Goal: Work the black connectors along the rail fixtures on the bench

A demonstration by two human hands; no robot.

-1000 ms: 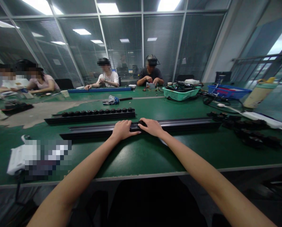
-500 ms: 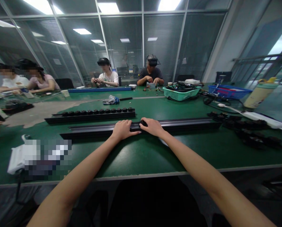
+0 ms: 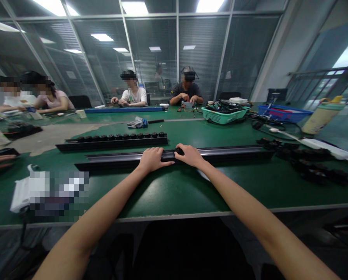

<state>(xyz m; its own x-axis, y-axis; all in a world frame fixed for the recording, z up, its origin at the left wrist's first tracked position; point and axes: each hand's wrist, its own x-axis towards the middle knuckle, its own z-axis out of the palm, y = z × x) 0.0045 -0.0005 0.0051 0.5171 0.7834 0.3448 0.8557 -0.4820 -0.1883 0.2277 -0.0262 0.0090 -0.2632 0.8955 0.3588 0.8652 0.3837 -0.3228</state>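
Because the long black rail (image 3: 235,154) could slide, left hand (image 3: 151,160) clasps it, apparently for steadiness | right hand (image 3: 190,156) grip: pinching small black part (image 3: 178,151) at rail's middle, likely for control | rail on desk (image 3: 168,194), toothed strip (image 3: 112,146) beyond it

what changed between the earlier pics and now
The right hand slid slightly right along the rail with the small black part. At the left edge, another person's hand came into view. The left hand stayed on the rail. Nothing was visibly let go.
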